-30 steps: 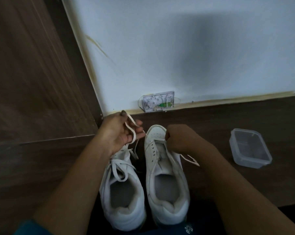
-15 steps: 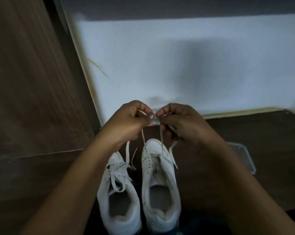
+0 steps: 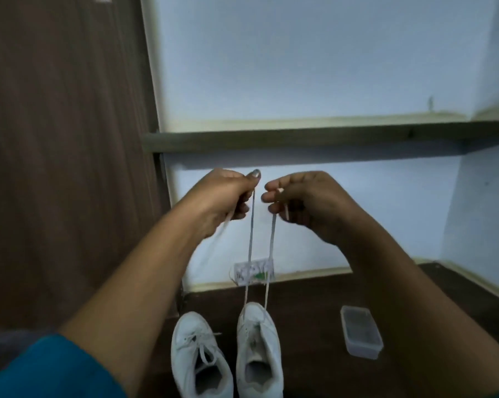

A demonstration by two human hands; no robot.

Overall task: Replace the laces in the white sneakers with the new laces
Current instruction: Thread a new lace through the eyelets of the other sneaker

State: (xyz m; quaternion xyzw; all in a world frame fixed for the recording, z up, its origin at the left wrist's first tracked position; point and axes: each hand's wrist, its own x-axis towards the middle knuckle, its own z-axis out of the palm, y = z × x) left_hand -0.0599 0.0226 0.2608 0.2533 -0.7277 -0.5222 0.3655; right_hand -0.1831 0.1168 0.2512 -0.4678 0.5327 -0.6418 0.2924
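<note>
Both hands were raised side by side, close but not touching. The left hand (image 3: pixel 222 196) was curled round one strand of the lace (image 3: pixel 251 239), thumb pressed on top, with a blurred loose tail hanging beneath its palm. The right hand (image 3: pixel 308 202) pinched the other strand between thumb and bent fingers, and a short tip poked out beside them. From the hands the two strands ran straight down, taut and nearly parallel, to the toe end of the shoe (image 3: pixel 259 349) standing on the floor (image 3: pixel 314 297) well below the right hand. That shoe seemed threaded only through its lowest eyelets, the tongue and the rows above lying bare, so the ends looked to be getting evened up before any crossing began. Just beside it, below the left forearm, the other shoe (image 3: pixel 196 354) carried a full lace with a loose bow; whether that was an old lace or a new one could not be told. By this showing the job was roughly at its middle or short of it: one shoe barely started, every upper row left to thread and tie, and the other perhaps done, perhaps not. A clear tub (image 3: pixel 360 336) sat on the floor below the right forearm, its contents unclear. A shelf (image 3: pixel 300 137) ran above the hands.
</note>
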